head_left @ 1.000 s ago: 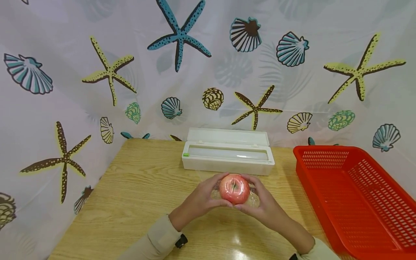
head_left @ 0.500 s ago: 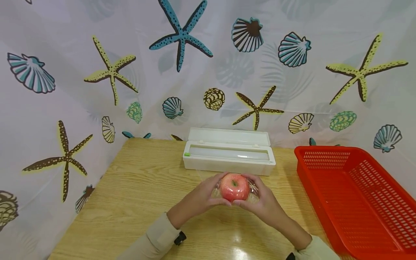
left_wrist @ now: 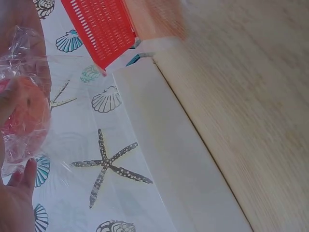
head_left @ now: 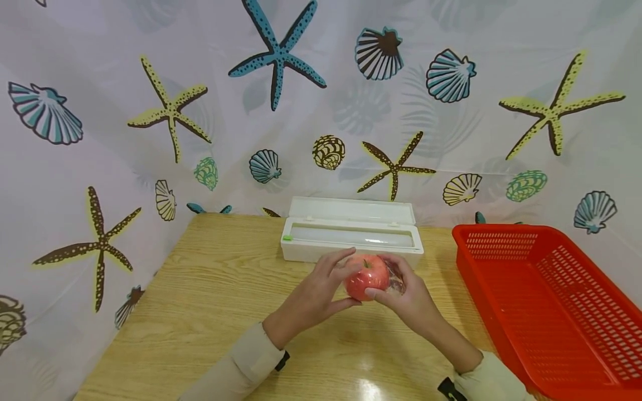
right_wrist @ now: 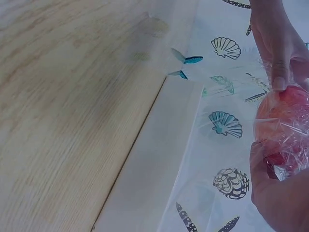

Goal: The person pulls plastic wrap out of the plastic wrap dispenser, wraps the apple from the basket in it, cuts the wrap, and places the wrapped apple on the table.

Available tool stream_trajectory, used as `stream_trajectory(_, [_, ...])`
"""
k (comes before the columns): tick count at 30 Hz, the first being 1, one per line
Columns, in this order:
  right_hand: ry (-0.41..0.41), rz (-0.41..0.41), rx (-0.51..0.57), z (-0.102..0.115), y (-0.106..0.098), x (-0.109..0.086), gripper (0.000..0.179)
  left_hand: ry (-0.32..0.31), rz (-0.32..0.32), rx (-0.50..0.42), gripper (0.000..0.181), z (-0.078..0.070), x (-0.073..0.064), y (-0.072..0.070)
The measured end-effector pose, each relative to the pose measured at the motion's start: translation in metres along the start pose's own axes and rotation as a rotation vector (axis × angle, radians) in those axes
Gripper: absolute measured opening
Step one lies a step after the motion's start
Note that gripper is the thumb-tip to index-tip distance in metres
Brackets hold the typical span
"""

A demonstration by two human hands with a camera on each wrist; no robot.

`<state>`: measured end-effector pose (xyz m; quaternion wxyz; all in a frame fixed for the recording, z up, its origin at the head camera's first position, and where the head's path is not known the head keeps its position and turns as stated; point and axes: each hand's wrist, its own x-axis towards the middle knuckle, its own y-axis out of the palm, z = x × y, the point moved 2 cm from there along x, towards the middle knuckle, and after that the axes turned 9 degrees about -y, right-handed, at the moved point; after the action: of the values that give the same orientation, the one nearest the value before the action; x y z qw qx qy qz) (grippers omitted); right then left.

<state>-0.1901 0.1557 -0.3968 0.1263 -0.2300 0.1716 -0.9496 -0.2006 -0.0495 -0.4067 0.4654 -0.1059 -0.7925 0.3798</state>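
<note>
A red apple (head_left: pixel 368 277) with a green stem is wrapped in clear plastic film and held up above the table, in front of a white box. My right hand (head_left: pixel 413 298) grips it from the right, thumb across the front and fingers behind; crumpled film bunches beside that palm. On the left, my left hand (head_left: pixel 321 289) holds the apple between a finger on its upper side and the thumb at its lower edge. One left finger is raised off it. The right wrist view shows film wrinkled over the apple (right_wrist: pixel 275 118); the left wrist view shows loose film (left_wrist: pixel 21 53) around it.
The long white box (head_left: pixel 351 250) stands at the table's back with its lid (head_left: pixel 351 210) raised and a pale roll (head_left: pixel 351 236) inside. A red plastic basket (head_left: pixel 481 295) sits at the right. Behind the wooden table (head_left: pixel 215 289) hangs a patterned curtain (head_left: pixel 301 122).
The apple has risen slightly and shifted a little right. My left fingers have moved from its side onto its upper surface, one lifting away. The right hand keeps hold, its thumb now across the front.
</note>
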Motion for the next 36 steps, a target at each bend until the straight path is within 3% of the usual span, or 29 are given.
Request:
stream_trajectory(7, [0.053,-0.014,0.033,0.003,-0.003,0.002,0.06,0.057,-0.007,0.019,0.079,-0.002,0.005,-0.002])
stream_trajectory(15, [0.098,0.006,0.048,0.009,-0.006,0.005,0.055,0.072,-0.016,0.131,0.077,-0.003,0.012,-0.002])
stream_trajectory(21, [0.094,0.051,0.048,0.009,-0.007,0.006,0.051,0.098,-0.004,0.042,0.075,0.0,0.015,-0.004])
stream_trajectory(26, [0.081,0.106,0.037,0.007,-0.008,0.004,0.054,0.066,0.008,-0.012,0.075,0.001,0.016,-0.007])
stream_trajectory(30, [0.029,0.076,-0.044,0.015,-0.008,0.002,0.063,0.031,0.007,-0.016,0.078,0.001,0.014,-0.007])
stream_trajectory(36, [-0.209,-0.029,-0.203,0.057,-0.008,-0.002,0.066,-0.022,-0.029,-0.037,0.083,0.003,0.015,-0.01])
